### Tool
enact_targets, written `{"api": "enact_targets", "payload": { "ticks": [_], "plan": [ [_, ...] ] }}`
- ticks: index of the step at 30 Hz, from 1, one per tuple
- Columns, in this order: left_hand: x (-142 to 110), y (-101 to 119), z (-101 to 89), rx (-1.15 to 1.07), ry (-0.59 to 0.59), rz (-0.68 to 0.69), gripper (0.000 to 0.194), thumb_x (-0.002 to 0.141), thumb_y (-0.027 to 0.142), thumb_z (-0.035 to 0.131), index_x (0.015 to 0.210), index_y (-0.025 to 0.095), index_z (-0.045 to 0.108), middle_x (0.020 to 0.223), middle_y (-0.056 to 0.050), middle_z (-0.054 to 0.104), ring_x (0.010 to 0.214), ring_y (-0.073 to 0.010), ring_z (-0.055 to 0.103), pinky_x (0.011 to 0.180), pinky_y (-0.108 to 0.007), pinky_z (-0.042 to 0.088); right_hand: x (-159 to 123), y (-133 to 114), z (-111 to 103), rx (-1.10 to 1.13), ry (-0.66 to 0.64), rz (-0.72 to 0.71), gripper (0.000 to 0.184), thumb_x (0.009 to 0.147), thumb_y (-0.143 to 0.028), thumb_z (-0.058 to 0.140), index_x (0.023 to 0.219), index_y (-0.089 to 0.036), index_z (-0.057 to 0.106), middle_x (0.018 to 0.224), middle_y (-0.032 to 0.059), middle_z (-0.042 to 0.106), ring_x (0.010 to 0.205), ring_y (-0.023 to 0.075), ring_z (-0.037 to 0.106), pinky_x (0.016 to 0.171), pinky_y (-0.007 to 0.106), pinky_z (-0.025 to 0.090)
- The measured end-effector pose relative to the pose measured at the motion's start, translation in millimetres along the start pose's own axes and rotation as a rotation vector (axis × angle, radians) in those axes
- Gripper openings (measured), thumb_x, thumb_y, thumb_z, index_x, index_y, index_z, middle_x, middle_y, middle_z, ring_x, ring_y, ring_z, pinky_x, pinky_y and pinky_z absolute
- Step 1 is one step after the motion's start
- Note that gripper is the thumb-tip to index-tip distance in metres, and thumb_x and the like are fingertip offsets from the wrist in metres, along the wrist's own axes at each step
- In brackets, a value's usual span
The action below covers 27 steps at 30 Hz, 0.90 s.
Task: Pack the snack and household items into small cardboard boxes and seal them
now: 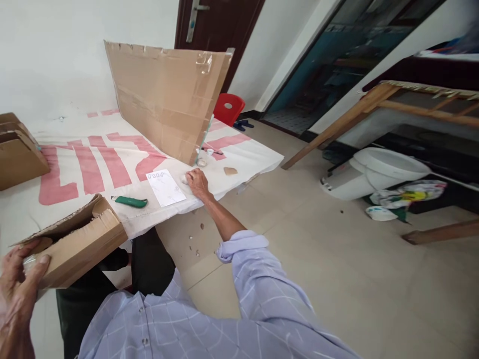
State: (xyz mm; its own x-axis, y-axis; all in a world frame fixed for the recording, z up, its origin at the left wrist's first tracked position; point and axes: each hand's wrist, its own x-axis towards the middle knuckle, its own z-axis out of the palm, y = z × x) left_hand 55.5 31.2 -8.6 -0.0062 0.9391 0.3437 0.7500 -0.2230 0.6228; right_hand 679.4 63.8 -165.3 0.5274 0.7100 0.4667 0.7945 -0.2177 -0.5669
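At the lower left, my left hand (23,284) grips the end of a narrow cardboard box (86,249), thumb on its outer side and fingers at its open top. The box is tilted against the table's front edge. My right hand (198,183) rests on the table with its fingers closed around a small whitish thing that is mostly hidden. Beside it lies a white sheet of paper (165,188) with small drawn shapes. A green utility knife (129,201) lies between the paper and the box.
A large cardboard sheet (164,94) stands upright on the cloth-covered table (179,162). A clear tape roll (202,162) and a cardboard scrap (230,171) lie near my right hand. Another box (20,154) is at the left. A red chair (229,107) stands behind; a white bucket (374,169) is right.
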Motion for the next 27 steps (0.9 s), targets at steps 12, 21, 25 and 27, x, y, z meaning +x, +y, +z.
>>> {"api": "enact_targets", "payload": {
  "ticks": [12,21,25,27],
  "plan": [
    [-6.0,18.7,-1.8,-0.085,-0.022,-0.127,0.06,0.086,0.068,0.068,0.134,0.033,0.075,0.157,-0.003,0.062,0.138,-0.0373,0.061,0.101,-0.044,0.053,-10.2,-3.9,-3.0,0.151,0.122,0.13,0.033,0.099,-0.039,0.048,0.123,-0.022,0.063,0.11,0.0138,0.075,0.106,0.0315,0.067,0.104,0.049,0.056],
    [-7.9,26.4,-2.6,-0.074,-0.012,-0.116,0.06,0.088,0.069,0.068,0.135,0.033,0.075,0.16,-0.003,0.061,0.149,-0.04,0.057,0.116,-0.049,0.049,-24.0,-26.4,-25.3,0.085,0.126,-0.142,0.027,0.102,-0.026,0.047,0.114,-0.023,0.072,0.128,0.0175,0.071,0.128,0.034,0.06,0.119,0.053,0.046],
    [-6.6,20.9,-2.5,-0.051,-0.022,-0.126,0.061,0.087,0.069,0.067,0.135,0.033,0.074,0.157,-0.002,0.062,0.137,-0.0365,0.062,0.097,-0.042,0.054,-21.8,-33.6,-17.5,0.003,0.002,-0.182,0.028,0.102,-0.024,0.051,0.113,-0.022,0.076,0.132,0.0173,0.074,0.128,0.0339,0.06,0.118,0.053,0.046],
    [-5.4,16.2,-1.6,-0.043,-0.019,-0.128,0.063,0.086,0.07,0.068,0.135,0.032,0.074,0.156,-0.003,0.062,0.128,-0.0345,0.065,0.09,-0.04,0.054,-17.0,-30.7,-13.0,-0.028,-0.041,-0.125,0.03,0.101,-0.024,0.051,0.116,-0.019,0.077,0.134,0.0192,0.075,0.127,0.0344,0.061,0.117,0.053,0.047]
  ]
}}
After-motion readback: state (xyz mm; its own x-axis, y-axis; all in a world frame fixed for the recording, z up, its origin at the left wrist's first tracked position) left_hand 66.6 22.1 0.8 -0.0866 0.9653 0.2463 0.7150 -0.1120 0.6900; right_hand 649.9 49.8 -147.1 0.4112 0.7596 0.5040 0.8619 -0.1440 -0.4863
